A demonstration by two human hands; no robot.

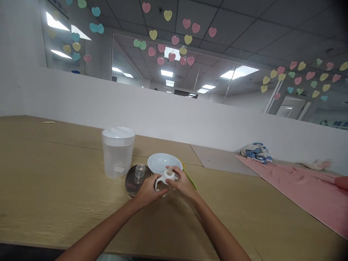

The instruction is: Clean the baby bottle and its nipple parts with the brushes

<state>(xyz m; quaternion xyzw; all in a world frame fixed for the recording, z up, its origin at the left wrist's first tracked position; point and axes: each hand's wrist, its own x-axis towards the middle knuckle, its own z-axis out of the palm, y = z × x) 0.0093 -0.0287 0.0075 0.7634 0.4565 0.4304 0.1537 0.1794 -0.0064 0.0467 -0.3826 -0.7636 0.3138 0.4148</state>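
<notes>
Both my hands are closed around a baby bottle (169, 175) with a white collar, a pale teat on top and white side handles. My left hand (149, 190) grips it at the left handle and lower body. My right hand (181, 180) has its fingers at the white collar and right side. Just left of the hands, a clear domed cap (140, 172) stands on a dark round tray (131, 184). Behind the bottle sits a white bowl (160, 162), partly covered by my right hand. A thin green stick-like thing (190, 178) pokes out to the right of that hand.
A translucent bucket with a white lid (118, 156) stands at the left, behind the tray. On the right lie a pink cloth (296, 185) and a crumpled blue and white cloth (257, 152). A white low wall (168, 116) with glass above closes off the table's far side.
</notes>
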